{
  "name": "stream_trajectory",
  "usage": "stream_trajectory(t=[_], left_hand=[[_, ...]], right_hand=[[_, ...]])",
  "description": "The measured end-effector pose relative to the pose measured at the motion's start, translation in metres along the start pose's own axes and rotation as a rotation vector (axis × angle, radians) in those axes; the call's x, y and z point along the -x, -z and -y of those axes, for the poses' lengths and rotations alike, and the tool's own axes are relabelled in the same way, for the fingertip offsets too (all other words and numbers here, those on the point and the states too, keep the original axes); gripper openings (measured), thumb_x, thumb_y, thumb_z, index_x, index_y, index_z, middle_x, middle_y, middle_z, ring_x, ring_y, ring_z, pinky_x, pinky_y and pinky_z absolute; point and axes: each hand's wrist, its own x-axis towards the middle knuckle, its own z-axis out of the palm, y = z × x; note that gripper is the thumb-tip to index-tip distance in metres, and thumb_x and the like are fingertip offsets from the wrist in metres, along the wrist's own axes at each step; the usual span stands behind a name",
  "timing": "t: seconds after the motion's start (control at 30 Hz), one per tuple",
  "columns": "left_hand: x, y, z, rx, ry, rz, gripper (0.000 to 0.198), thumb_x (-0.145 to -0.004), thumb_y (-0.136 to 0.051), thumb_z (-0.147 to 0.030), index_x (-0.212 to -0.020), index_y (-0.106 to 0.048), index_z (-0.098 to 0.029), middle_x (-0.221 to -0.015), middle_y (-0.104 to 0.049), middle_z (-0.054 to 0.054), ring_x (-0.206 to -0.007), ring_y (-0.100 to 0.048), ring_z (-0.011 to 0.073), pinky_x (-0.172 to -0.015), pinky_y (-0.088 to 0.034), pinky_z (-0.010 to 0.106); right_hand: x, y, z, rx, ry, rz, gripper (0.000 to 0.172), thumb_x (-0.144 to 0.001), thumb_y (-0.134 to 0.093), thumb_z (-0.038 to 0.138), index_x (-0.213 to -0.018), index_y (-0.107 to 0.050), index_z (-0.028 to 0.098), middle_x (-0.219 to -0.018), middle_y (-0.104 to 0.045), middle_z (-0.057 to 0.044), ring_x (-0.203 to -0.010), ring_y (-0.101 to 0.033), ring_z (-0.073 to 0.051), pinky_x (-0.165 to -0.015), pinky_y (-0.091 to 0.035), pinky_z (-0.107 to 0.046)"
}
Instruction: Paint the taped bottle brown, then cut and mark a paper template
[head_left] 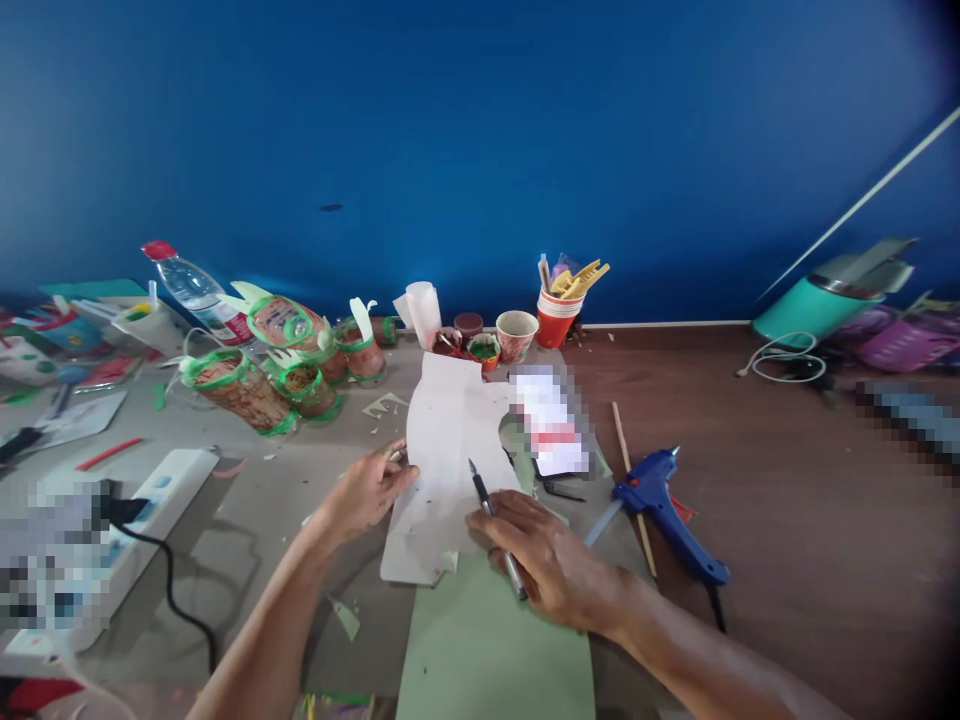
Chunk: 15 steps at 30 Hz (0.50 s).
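A white sheet with cut-out edges (450, 430) lies in the middle, partly over a pale green sheet (495, 650). My left hand (371, 488) grips its left edge, with the thumb on top and the other fingers curled at the rim. In my right hand (544, 560) is a black and silver pen (496, 525), its tip pointing away from me just above the white sheet. The side of that hand rests near the sheets' right edge. A phone with a lit, blurred screen (551, 420) lies just beyond, on the right.
A blue glue gun (667, 510) and a wooden stick (634, 490) lie to the right. Paper cups (517, 337) and a red cup of tools (560, 318) stand at the back. Green-rimmed jars (240, 388), a bottle (199, 290) and a power strip (161, 510) occupy the left.
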Motion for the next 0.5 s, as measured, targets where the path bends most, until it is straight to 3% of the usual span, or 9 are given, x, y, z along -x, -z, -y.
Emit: stream_trajectory(t=[0.13,0.23,0.37,0.5], left_hand=[[0.001,-0.003,0.000,-0.101,0.083,-0.190,0.043,-0.085,-0.047,-0.039,-0.119,-0.055,-0.014,-0.070,-0.066,0.002,-0.063,-0.058,0.0183,-0.060,-0.042,0.027],[0.002,-0.005,-0.004,-0.117,0.025,-0.285,0.036,-0.085,-0.051,-0.037,-0.114,-0.059,-0.017,-0.086,-0.068,0.006,-0.074,-0.062,0.0192,-0.069,-0.046,0.029],[0.006,-0.008,-0.015,-0.088,-0.233,-0.137,0.026,-0.086,-0.055,-0.034,-0.105,-0.064,-0.020,-0.103,-0.067,0.008,-0.096,-0.061,0.0219,-0.085,-0.047,0.035],[0.009,-0.017,-0.022,-0.121,-0.434,0.027,0.029,-0.084,-0.061,-0.030,-0.112,-0.063,-0.022,-0.118,-0.062,0.010,-0.115,-0.052,0.0252,-0.099,-0.041,0.041]], right_hand=[[0.000,0.001,0.000,-0.002,-0.001,0.014,0.043,-0.080,-0.045,0.002,-0.122,-0.052,0.013,-0.099,-0.065,-0.015,-0.102,-0.057,-0.029,-0.088,-0.049,-0.045],[0.000,0.002,0.001,-0.018,-0.017,0.006,0.040,-0.084,-0.045,0.005,-0.123,-0.052,0.012,-0.100,-0.065,-0.017,-0.101,-0.058,-0.030,-0.085,-0.051,-0.046],[0.002,0.002,0.000,-0.114,-0.032,-0.108,0.045,-0.090,-0.042,0.009,-0.135,-0.042,0.016,-0.106,-0.065,-0.016,-0.099,-0.061,-0.026,-0.081,-0.054,-0.041],[0.007,0.003,-0.001,-0.249,-0.101,-0.250,0.043,-0.098,-0.037,0.023,-0.141,-0.036,0.021,-0.120,-0.062,-0.014,-0.110,-0.059,-0.025,-0.089,-0.051,-0.041]])
